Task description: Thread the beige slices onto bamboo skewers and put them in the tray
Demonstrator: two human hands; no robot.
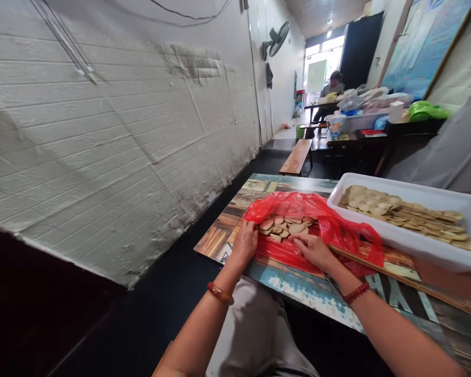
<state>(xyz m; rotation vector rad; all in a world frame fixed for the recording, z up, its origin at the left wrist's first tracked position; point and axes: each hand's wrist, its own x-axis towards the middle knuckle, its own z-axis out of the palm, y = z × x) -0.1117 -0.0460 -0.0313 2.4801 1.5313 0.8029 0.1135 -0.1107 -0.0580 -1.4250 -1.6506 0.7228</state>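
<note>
A red plastic bag (284, 201) lies open on the table, with a pile of thin tan slices (296, 229), like potato slices, inside. My left hand (245, 241) is at the bag's left edge, its fingers curled over the plastic beside the pile. At the pile's near right side is my right hand (314, 251), thumb and fingers drawn together against the slices. Whatever is between those fingertips is too small to make out. Thin wooden skewers (408, 285) lie beside my right forearm, partly over the bag.
A white plastic tub (408, 186) of skewered slices (412, 214) stands right on the patterned table (298, 283). Beyond it are a wooden bench (297, 156) and a table with bags and green bowls (427, 110). A person (332, 91) sits farther back. A white wall (121, 136) runs along the left.
</note>
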